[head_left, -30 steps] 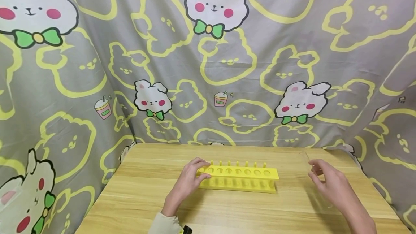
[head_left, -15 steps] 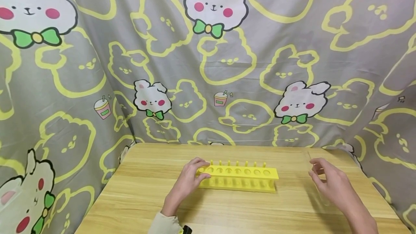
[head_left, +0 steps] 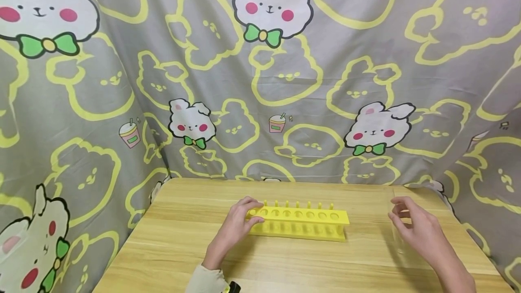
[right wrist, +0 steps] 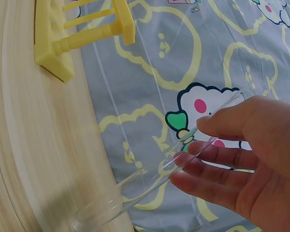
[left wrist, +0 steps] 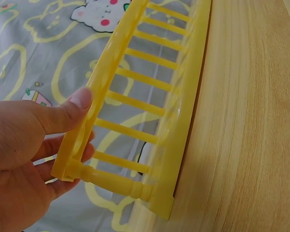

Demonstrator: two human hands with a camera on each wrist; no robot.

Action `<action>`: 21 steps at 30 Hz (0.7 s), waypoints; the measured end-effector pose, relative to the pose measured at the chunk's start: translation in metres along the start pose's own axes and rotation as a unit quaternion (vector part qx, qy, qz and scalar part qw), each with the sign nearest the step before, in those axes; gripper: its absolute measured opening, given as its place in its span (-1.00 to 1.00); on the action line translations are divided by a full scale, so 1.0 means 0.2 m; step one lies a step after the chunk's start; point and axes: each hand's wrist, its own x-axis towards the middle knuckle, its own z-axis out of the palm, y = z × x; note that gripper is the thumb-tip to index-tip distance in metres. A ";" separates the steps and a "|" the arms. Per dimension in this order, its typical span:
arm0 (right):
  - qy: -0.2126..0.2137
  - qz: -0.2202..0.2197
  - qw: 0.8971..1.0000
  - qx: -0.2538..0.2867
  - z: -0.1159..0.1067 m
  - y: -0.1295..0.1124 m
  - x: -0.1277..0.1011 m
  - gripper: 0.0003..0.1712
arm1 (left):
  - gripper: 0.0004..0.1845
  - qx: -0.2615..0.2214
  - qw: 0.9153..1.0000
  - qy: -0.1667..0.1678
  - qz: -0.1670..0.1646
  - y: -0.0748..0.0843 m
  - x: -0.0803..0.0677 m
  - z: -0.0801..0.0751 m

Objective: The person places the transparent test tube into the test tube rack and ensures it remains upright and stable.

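Note:
A yellow test tube rack (head_left: 301, 221) stands on the wooden table, with a row of round holes along its top and pegs behind them. My left hand (head_left: 237, 221) grips its left end; in the left wrist view the thumb (left wrist: 81, 99) lies on the top bar and fingers wrap underneath. To the right of the rack and apart from it, my right hand (head_left: 421, 227) pinches a clear test tube (right wrist: 142, 180) between thumb and fingers. The tube is faint in the head view. In the right wrist view its rounded end points down toward the table.
The wooden table (head_left: 171, 243) runs back to a grey cloth (head_left: 228, 80) printed with rabbits and yellow outlines, which hangs behind and at both sides. Bare tabletop lies between the rack and my right hand.
My right hand has shifted slightly right and turned the test tube from a leftward lean to nearly upright. The left hand and the rack have stayed in place.

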 end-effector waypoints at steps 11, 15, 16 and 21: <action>0.022 0.002 1.000 0.022 -0.01 -0.01 0.01 -0.58 | -0.63 0.003 1.000 -0.001 0.003 0.01 0.01 0.00; 0.023 0.002 1.000 0.021 -0.02 -0.02 0.01 -0.58 | -0.63 0.004 1.000 -0.002 0.000 0.01 0.01 0.00; 0.023 0.002 1.000 0.021 -0.02 -0.02 0.01 -0.58 | -0.63 0.003 1.000 -0.002 0.000 0.01 0.01 0.00; 0.026 0.000 0.999 0.029 -0.02 -0.03 0.01 -0.59 | -0.62 0.001 1.000 -0.005 -0.004 0.01 0.00 -0.01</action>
